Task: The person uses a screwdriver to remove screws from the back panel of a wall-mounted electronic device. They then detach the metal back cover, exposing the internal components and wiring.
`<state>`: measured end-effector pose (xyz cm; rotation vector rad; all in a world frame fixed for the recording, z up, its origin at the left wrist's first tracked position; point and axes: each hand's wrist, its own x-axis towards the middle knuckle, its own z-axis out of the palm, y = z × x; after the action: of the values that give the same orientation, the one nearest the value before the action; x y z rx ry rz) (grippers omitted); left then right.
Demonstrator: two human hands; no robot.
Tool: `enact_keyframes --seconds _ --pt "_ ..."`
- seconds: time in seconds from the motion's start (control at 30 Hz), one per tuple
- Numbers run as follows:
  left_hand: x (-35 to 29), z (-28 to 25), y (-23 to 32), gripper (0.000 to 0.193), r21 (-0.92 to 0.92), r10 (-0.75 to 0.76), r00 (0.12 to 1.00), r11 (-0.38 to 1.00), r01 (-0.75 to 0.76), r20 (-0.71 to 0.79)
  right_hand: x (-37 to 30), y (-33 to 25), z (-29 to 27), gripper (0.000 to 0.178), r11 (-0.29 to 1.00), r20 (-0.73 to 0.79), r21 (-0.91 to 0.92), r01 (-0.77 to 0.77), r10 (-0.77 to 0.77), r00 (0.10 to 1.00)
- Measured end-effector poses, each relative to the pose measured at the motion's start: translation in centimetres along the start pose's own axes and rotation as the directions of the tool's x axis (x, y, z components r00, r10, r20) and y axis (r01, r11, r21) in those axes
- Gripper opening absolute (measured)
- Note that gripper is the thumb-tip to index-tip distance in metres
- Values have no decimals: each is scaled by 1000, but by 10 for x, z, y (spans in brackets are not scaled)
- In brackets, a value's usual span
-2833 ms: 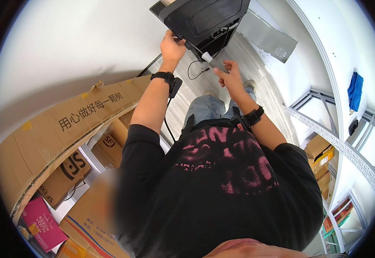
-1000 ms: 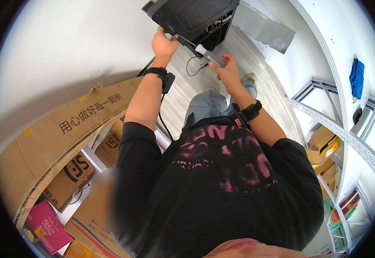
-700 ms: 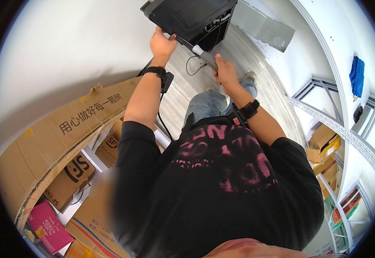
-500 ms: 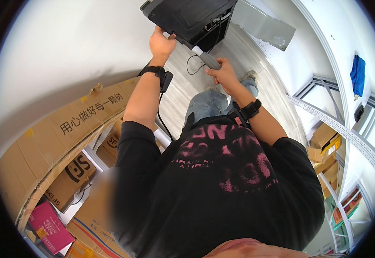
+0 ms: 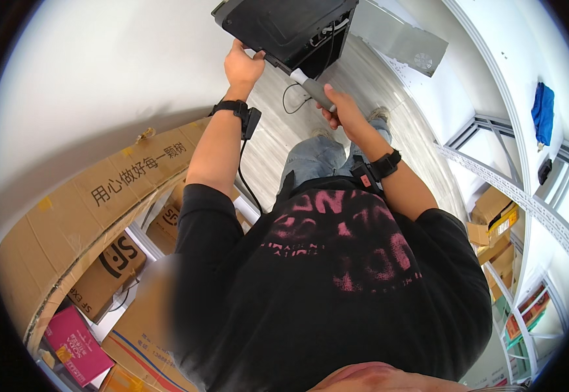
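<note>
1. I had the right hand (image 5: 345, 112) wrapped around the gray tool (image 5: 316, 93), angled toward the black case (image 5: 284, 31).
2. The left hand (image 5: 243, 67) touched the case's edge; its grip I couldn't tell.

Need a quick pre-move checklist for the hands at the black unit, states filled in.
1. Left grip at the black unit's near edge: ok; finger hold partly hidden.
2. Right grip closed on the grey-handled tool: ok.
3. Tool tip seated: cannot tell, too small and obscured by the unit's edge.
4. Loose cable tidied: not ok, it loops near the unit, close to the tool.
5. Grey panel away from both grips: ok, it stands apart to the right.
</note>
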<state>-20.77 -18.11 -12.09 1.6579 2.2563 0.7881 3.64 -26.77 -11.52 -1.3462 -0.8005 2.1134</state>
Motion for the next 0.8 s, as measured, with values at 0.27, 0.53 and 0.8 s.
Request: enact_keyframes --seconds 0.27,0.53,0.8 --pt "-1 5 -7 36 -46 33 999 998 -35 -39 -10 2 -17 56 999 46 -44 10 -8 999" --pt "-10 8 -22 41 -173 102 994 981 -93 39 -34 1 -92 42 991 -95 -107 79 -89 991" --pt "-39 42 -37 24 -64 172 832 985 -163 528 -77 1 -179 30 988 -236 -28 151 -153 960"
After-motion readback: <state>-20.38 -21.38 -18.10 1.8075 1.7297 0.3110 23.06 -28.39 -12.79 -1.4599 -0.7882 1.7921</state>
